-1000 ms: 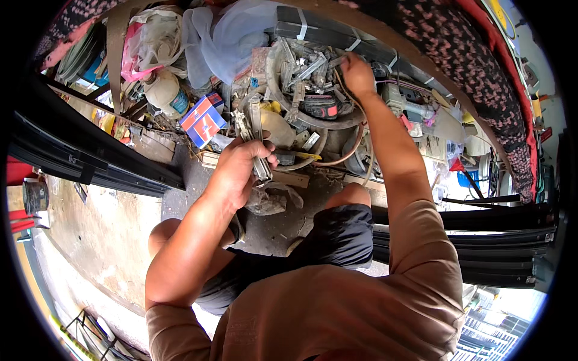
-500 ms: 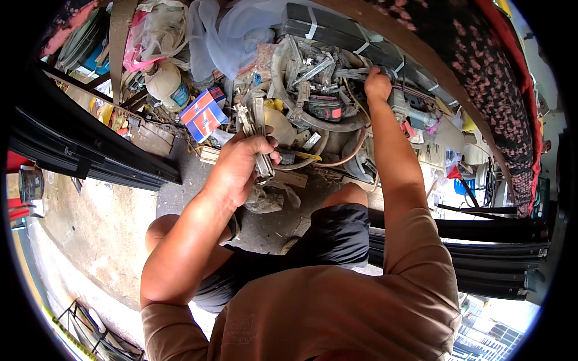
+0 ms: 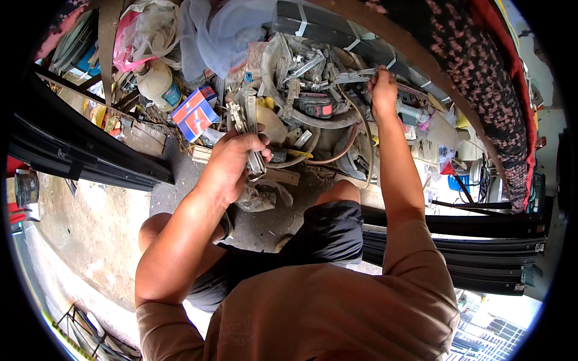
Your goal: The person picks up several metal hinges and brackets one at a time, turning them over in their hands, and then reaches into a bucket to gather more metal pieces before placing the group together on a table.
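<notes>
My left hand (image 3: 232,157) is closed round a bundle of narrow, worn metal fittings (image 3: 247,129), which stick out above and below the fist. Over the far right of the heap, my right hand (image 3: 383,96) pinches the end of a long grey metal fitting (image 3: 355,76), its other end pointing left. Beneath that fitting lies a round basin (image 3: 337,122) filled with a jumble of similar metal pieces (image 3: 304,66). A black and red power-tool battery (image 3: 316,106) rests among them at the near side.
Left of the basin are a blue, white and orange box (image 3: 195,114) and a cloudy plastic jug (image 3: 158,86). A long dark case (image 3: 319,25) with white straps lies behind. Black metal rails (image 3: 90,147) flank me, and a crumpled plastic bag (image 3: 256,198) lies by my feet.
My right hand has drawn slightly right and toward me, with the grey fitting in it. My left hand keeps its hold on the bundle. The whole view has shifted a little.
</notes>
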Action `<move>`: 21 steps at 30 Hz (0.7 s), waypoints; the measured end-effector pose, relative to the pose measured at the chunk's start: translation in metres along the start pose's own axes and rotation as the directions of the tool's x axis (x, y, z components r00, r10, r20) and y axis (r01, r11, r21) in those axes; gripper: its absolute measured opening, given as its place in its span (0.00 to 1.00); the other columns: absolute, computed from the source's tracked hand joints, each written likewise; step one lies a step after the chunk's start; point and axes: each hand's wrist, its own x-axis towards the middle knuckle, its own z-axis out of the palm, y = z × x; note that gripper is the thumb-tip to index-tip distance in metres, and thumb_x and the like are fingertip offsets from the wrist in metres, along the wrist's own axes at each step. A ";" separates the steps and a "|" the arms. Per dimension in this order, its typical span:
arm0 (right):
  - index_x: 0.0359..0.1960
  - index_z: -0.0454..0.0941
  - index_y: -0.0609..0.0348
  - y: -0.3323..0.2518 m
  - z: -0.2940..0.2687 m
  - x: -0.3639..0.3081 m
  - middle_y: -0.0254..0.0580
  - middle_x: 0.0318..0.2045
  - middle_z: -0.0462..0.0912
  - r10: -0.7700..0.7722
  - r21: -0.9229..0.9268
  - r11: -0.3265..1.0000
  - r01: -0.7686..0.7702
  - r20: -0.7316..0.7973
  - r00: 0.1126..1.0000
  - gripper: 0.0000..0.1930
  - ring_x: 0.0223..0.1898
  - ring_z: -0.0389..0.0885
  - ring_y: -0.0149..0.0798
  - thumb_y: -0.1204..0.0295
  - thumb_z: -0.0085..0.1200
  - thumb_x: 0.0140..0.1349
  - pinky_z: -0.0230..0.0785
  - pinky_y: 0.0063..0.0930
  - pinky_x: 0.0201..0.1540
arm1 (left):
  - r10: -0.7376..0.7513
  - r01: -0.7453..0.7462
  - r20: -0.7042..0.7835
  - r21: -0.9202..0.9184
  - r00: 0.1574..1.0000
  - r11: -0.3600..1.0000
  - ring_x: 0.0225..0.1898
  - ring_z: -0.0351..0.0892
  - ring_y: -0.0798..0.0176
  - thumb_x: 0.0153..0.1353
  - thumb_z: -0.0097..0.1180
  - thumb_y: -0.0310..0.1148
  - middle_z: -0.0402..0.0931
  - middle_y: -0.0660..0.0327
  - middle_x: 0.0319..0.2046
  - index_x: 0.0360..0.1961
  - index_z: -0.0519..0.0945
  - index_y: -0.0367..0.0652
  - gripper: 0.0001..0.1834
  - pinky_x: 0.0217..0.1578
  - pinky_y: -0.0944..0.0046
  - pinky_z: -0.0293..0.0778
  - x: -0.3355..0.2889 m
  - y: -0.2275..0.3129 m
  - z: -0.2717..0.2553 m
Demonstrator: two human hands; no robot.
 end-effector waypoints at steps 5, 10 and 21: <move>0.41 0.76 0.55 -0.060 0.034 -0.064 0.29 0.27 0.74 0.047 0.165 0.984 -0.061 0.088 0.995 0.15 0.27 0.70 0.26 0.60 0.41 0.81 0.61 0.21 0.30 | 0.001 -0.001 0.004 -0.001 1.000 1.000 0.34 0.83 0.60 0.58 0.58 0.22 0.81 0.56 0.37 0.51 0.78 0.32 0.18 0.41 0.59 0.82 0.001 -0.001 0.004; 0.48 0.78 0.59 -0.091 0.062 -0.112 0.29 0.28 0.75 -0.010 0.182 0.983 -0.028 0.206 0.979 0.18 0.29 0.70 0.24 0.60 0.38 0.82 0.61 0.17 0.32 | 0.028 -0.029 -0.019 -0.039 0.999 0.999 0.31 0.82 0.65 0.60 0.62 0.23 0.81 0.61 0.35 0.47 0.78 0.40 0.14 0.34 0.65 0.78 0.005 -0.001 0.003; 0.55 0.77 0.61 -0.116 0.090 -0.178 0.33 0.30 0.80 -0.111 0.190 0.980 0.062 0.257 0.960 0.20 0.28 0.71 0.22 0.56 0.41 0.82 0.63 0.18 0.31 | 0.215 -0.215 -0.064 0.006 0.974 0.976 0.31 0.75 0.73 0.66 0.70 0.29 0.82 0.69 0.35 0.43 0.82 0.45 0.08 0.35 0.70 0.74 0.006 0.009 0.009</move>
